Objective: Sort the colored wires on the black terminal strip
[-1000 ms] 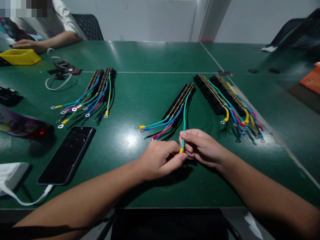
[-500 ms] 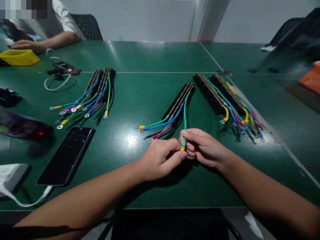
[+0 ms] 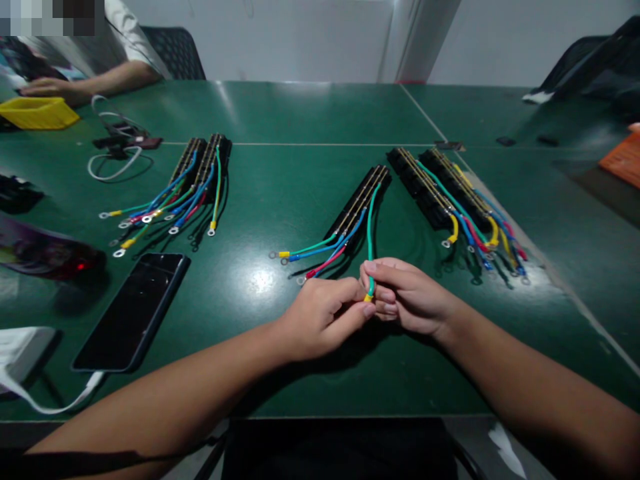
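Note:
A green wire (image 3: 371,230) runs from the far end of a black terminal strip (image 3: 356,205) toward me. My left hand (image 3: 333,310) pinches the yellow-sleeved end of this wire between thumb and forefinger; its tip is hidden by the fingers. Just above, my right hand (image 3: 403,290) grips the same wire between thumb and fingers, and it bends slightly there. From the strip's near end, blue wires (image 3: 320,249), a red wire (image 3: 325,263) and another green wire (image 3: 310,245) fan out to the left, ending in ring terminals.
Two wired strips (image 3: 200,167) lie at the left and two more (image 3: 440,187) at the right. A phone (image 3: 133,313) on a white cable, a bottle (image 3: 45,250) and a yellow bin (image 3: 40,113) are on the left. A co-worker's arm (image 3: 110,80) rests at the far left.
The held end of the green wire has shifted slightly to the right and bends a little more between my fingers. Both hands keep their grip in nearly the same place.

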`<state>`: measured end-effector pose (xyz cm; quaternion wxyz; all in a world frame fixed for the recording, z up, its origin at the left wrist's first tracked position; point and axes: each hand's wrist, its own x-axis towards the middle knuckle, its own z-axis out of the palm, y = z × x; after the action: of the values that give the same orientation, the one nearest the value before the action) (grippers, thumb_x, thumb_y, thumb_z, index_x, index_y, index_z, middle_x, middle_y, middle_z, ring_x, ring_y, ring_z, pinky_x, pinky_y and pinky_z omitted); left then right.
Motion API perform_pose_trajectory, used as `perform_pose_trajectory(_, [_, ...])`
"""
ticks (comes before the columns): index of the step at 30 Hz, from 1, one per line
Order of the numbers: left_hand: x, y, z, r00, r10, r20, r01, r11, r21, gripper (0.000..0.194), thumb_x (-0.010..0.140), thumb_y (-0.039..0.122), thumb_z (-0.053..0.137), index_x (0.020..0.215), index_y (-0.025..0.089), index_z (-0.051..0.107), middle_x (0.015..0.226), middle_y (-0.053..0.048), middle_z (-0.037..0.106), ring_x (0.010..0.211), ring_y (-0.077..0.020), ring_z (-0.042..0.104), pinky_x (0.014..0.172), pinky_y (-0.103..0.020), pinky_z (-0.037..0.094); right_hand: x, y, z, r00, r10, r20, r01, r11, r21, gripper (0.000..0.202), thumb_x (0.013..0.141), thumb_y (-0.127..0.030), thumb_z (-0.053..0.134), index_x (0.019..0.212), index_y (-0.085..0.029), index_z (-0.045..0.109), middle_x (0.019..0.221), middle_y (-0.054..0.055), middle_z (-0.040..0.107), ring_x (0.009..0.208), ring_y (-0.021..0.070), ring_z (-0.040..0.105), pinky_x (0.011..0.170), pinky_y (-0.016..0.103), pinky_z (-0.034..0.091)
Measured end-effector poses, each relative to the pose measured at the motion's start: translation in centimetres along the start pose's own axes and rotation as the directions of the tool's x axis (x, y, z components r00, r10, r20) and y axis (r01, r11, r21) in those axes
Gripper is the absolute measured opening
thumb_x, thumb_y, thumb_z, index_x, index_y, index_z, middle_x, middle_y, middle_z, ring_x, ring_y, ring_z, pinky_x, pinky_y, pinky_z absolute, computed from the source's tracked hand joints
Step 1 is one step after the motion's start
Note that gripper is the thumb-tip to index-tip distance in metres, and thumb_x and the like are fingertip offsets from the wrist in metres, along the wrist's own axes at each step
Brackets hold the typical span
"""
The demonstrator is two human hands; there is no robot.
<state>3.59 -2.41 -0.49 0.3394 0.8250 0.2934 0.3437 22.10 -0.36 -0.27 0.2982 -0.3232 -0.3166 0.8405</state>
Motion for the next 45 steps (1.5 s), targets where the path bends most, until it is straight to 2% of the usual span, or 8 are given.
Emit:
perform_pose_trajectory(5, [-0.13, -0.01, 0.11, 0.997, 0.054, -0.061, -0.053, 0.998, 0.026, 0.015, 0.090, 0.023, 0.056, 0.078, 0.015, 0.058, 0.061, 0.004, 0.057, 0.051, -0.0060, 0.046, 0.051, -0.018, 0.033, 0.01, 0.15, 0.07, 0.999, -0.042, -0.008, 0.042, 0.996, -0.077, 0.041, 0.088, -0.037, 0.065, 0.058, -0.013, 0.051, 0.044, -0.005, 0.041, 0.039, 0.0050, 0.036, 0.041, 0.017, 0.031])
perform_pose_trajectory(13, [-0.02, 0.02, -0.01, 0.999, -0.006, 0.042, 0.004, 0.999, 0.041, 0.023, 0.095, 0.024, 0.049, 0.075, 0.015, 0.056, 0.064, 0.002, 0.061, 0.055, -0.0074, 0.052, 0.055, -0.019, 0.036, -0.16, -0.13, 0.23, 1.000, 0.012, 0.003, -0.012, 1.000, 0.018, 0.036, 0.084, -0.034, 0.070, 0.061, -0.014, 0.051, 0.042, -0.007, 0.040, 0.036, 0.0040, 0.032, 0.038, 0.015, 0.027])
perform_pose_trajectory(20, [-0.12, -0.06, -0.02, 0.997, 0.075, -0.030, -0.074, 0.997, 0.022, 0.013, 0.092, 0.023, 0.054, 0.084, 0.014, 0.059, 0.067, 0.002, 0.059, 0.057, -0.0070, 0.049, 0.056, -0.019, 0.036, -0.18, -0.17, 0.36, 1.000, -0.022, -0.018, 0.021, 0.999, -0.050, 0.039, 0.085, -0.038, 0.069, 0.059, -0.014, 0.052, 0.042, -0.006, 0.040, 0.038, 0.0048, 0.035, 0.040, 0.017, 0.030])
perform_pose_trajectory(24, [-0.14, -0.04, 0.04, 0.997, 0.070, -0.023, -0.069, 0.997, 0.041, 0.016, 0.092, 0.023, 0.054, 0.080, 0.013, 0.058, 0.066, 0.002, 0.058, 0.056, -0.0073, 0.050, 0.055, -0.019, 0.036, -0.18, -0.20, 0.52, 0.999, -0.030, -0.026, 0.028, 0.997, -0.075, 0.039, 0.083, -0.039, 0.070, 0.060, -0.014, 0.052, 0.042, -0.006, 0.040, 0.038, 0.0048, 0.035, 0.039, 0.016, 0.029])
perform_pose_trajectory(30, [0.05, -0.04, -0.04, 0.999, 0.028, 0.037, -0.030, 0.998, 0.053, 0.021, 0.095, 0.023, 0.050, 0.077, 0.015, 0.057, 0.065, 0.002, 0.062, 0.057, -0.0077, 0.054, 0.056, -0.019, 0.037, -0.19, -0.20, 0.30, 1.000, 0.007, -0.015, -0.007, 1.000, 0.007, 0.036, 0.084, -0.036, 0.069, 0.062, -0.014, 0.052, 0.043, -0.007, 0.039, 0.037, 0.0043, 0.033, 0.038, 0.015, 0.030])
perform_pose_trajectory(35, [-0.06, -0.05, -0.16, 0.992, 0.106, -0.075, -0.105, 0.994, 0.010, 0.018, 0.089, 0.031, 0.063, 0.084, 0.015, 0.061, 0.065, 0.002, 0.062, 0.055, -0.0073, 0.054, 0.054, -0.018, 0.039, -0.22, -0.27, 0.16, 1.000, 0.029, -0.006, -0.029, 1.000, 0.001, 0.035, 0.085, -0.036, 0.068, 0.062, -0.014, 0.052, 0.042, -0.007, 0.037, 0.036, 0.0043, 0.032, 0.036, 0.014, 0.030])
perform_pose_trajectory(39, [-0.32, -0.01, 0.02, 0.981, 0.135, -0.138, -0.144, 0.988, -0.058, 0.034, 0.078, 0.040, 0.075, 0.093, 0.014, 0.059, 0.067, 0.002, 0.064, 0.052, -0.0065, 0.054, 0.051, -0.017, 0.043, -0.40, -0.37, 0.26, 1.000, 0.011, -0.012, -0.011, 1.000, 0.001, 0.037, 0.086, -0.036, 0.067, 0.061, -0.014, 0.051, 0.041, -0.008, 0.036, 0.035, 0.0040, 0.030, 0.036, 0.015, 0.030])
perform_pose_trajectory(45, [-0.36, -0.16, 0.08, 0.948, 0.198, -0.251, -0.175, 0.978, 0.109, 0.032, 0.079, 0.038, 0.076, 0.095, 0.015, 0.060, 0.073, 0.001, 0.067, 0.058, -0.0072, 0.060, 0.056, -0.017, 0.046, -0.37, 0.00, 0.40, 1.000, -0.024, -0.016, 0.023, 0.999, -0.033, 0.036, 0.085, -0.037, 0.068, 0.062, -0.014, 0.052, 0.042, -0.007, 0.037, 0.036, 0.0044, 0.032, 0.037, 0.015, 0.030])
